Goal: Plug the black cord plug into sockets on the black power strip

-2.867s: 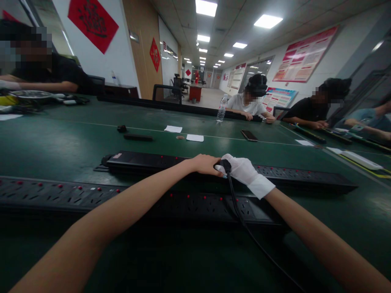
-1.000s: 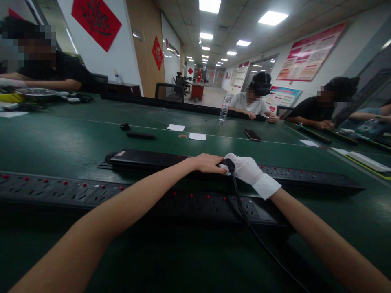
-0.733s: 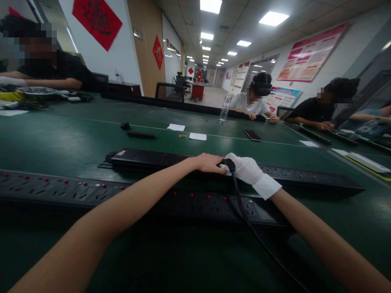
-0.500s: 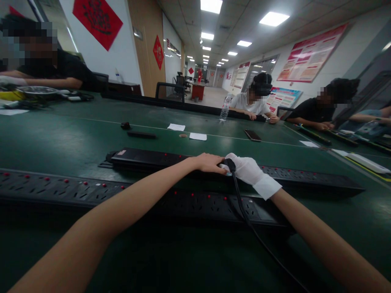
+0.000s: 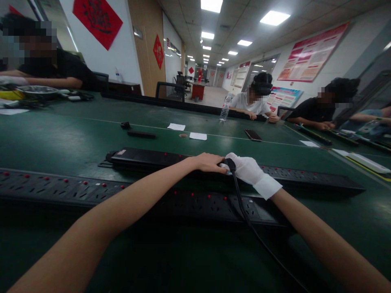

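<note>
Two long black power strips with red lights lie one behind the other before me. Over the middle of the farther power strip [image 5: 143, 156] is my bare left hand [image 5: 210, 162], thumb on the near side, the other fingers partly hidden on top and behind; it grips the strip. My right hand [image 5: 247, 169], in a white glove, is closed on a black plug [image 5: 230, 164] at the same strip, right beside the left fingertips. Whether the prongs sit in a socket is hidden. From the plug a black cord [image 5: 244, 213] runs over the nearer power strip [image 5: 203, 203] toward me.
On the green table [image 5: 116, 112] beyond lie white papers [image 5: 198, 136], a phone [image 5: 253, 135], a small black bar [image 5: 141, 134] and an upright water bottle [image 5: 225, 109]. People sit at the far side and the left. A white power strip [image 5: 368, 162] lies at right.
</note>
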The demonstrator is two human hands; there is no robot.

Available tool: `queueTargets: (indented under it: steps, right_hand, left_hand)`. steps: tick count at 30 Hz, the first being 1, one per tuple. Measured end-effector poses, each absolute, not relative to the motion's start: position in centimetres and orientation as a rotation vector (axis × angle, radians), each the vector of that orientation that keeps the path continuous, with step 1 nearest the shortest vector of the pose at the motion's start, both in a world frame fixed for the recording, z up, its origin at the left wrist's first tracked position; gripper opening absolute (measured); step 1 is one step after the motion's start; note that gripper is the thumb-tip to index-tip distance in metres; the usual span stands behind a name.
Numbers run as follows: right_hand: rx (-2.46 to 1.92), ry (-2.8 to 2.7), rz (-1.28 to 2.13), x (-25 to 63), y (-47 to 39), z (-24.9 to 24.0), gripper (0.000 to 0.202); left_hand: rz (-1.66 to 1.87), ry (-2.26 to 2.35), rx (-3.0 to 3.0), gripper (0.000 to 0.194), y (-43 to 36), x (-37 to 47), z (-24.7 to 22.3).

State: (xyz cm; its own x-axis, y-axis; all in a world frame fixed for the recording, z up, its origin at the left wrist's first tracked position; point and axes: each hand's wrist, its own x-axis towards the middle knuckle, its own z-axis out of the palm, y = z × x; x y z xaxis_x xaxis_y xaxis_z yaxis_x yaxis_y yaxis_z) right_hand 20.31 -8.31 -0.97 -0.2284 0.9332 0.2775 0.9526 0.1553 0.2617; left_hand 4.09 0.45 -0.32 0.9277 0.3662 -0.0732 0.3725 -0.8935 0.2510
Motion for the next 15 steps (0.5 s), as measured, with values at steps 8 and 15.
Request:
queueTargets:
  steps: [8,15]
  right_hand:
    - [-1.916,-2.353,-0.579,20.36,-8.27,-0.97,0.034]
    - [-1.911,-2.355,-0.558,20.43,-8.24,-0.96,0.031]
  left_hand:
    - [-0.042,0.534,2.826,0.070,0.54,4.07,-0.26]
    - [-0.049,0.542,2.821,0.070,0.40,4.02,-0.11]
